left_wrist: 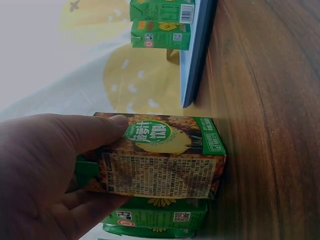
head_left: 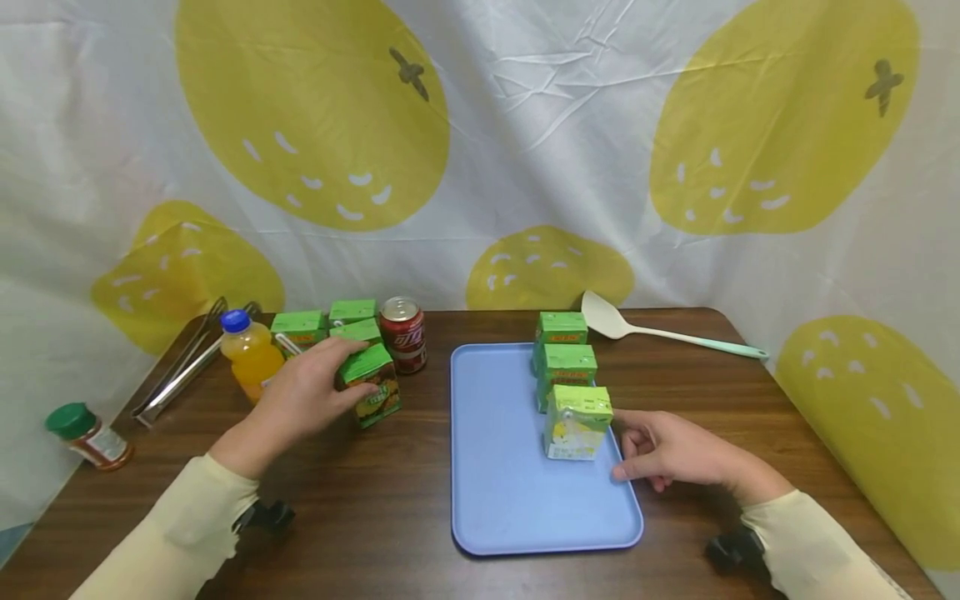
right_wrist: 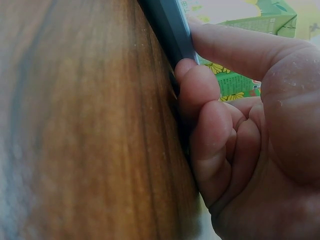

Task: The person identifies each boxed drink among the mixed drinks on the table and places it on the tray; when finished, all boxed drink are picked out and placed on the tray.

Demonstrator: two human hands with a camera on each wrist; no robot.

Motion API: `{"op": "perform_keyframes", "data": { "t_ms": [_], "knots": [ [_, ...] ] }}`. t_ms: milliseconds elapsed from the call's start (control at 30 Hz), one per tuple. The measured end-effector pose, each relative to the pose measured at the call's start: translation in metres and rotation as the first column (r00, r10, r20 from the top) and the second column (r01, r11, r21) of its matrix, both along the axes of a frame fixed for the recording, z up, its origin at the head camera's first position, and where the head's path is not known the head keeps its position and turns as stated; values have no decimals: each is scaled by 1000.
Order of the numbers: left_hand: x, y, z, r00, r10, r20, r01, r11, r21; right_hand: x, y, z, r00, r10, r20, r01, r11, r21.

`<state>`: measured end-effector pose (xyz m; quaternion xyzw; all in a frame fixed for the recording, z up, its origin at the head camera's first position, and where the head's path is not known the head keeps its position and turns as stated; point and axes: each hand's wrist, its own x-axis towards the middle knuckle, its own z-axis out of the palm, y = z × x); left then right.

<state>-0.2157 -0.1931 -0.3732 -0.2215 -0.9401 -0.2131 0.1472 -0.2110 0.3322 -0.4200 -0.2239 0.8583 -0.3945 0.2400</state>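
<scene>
My left hand (head_left: 303, 392) grips a pineapple juice carton (head_left: 380, 398) by its upper part, thumb on one face and fingers on the other. In the left wrist view the carton's (left_wrist: 165, 172) brown printed side faces the camera, close to the table. At the right edge of the blue tray (head_left: 495, 475), my right hand (head_left: 682, 450) pinches the rim. Its thumb lies on top, and curled fingers (right_wrist: 212, 130) sit against the underside. Along the tray's right side stand three cartons in a row: a yellow-green carton (head_left: 576, 429) in front and two green cartons (head_left: 567, 371) behind.
More green cartons (head_left: 298, 323) stand behind my left hand, beside a red soda can (head_left: 405, 337) and an orange juice bottle (head_left: 251, 354). Metal tongs (head_left: 180, 379) and a green-lidded spice jar (head_left: 93, 437) lie at the left. A pale spatula (head_left: 660, 331) lies at the back right.
</scene>
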Motion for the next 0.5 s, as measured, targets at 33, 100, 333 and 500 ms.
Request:
{"op": "perform_keyframes", "data": {
  "t_ms": [33,100,333,500],
  "knots": [
    [0,0,0,1000,9,7,-9,1000,-1,0,0,0,1000,-1,-1,1,1000,1],
    [0,0,0,999,29,20,-29,1000,-1,0,0,0,1000,-1,-3,1,1000,4],
    [1,0,2,992,89,85,-89,996,1,1,0,1,1000,2,-11,-2,1000,7],
    [0,-2,2,983,119,137,-123,992,24,1,0,0,1000,1,-14,-1,1000,6]
  ]
}}
